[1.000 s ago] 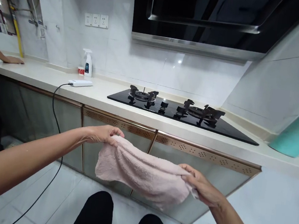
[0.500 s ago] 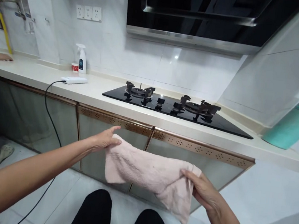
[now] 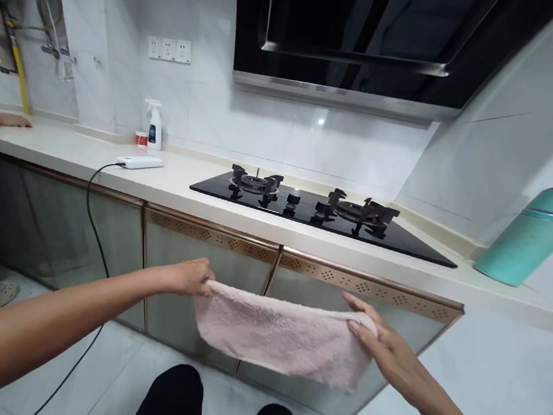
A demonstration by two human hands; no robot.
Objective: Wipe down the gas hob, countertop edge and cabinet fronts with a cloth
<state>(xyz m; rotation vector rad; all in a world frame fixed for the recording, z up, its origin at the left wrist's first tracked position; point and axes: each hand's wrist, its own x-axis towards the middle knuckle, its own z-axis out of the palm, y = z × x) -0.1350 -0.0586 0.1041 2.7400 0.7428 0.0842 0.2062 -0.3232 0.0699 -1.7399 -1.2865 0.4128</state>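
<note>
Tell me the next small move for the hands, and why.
Probably bring the right hand in toward the left hand to fold the cloth: it hangs between them, gripped near both upper corners, its top edge nearly straight.

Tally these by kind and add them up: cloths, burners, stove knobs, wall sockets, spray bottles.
Cloth: 1
Burners: 2
Knobs: 2
Sockets: 3
Spray bottle: 1
Total: 9
</note>
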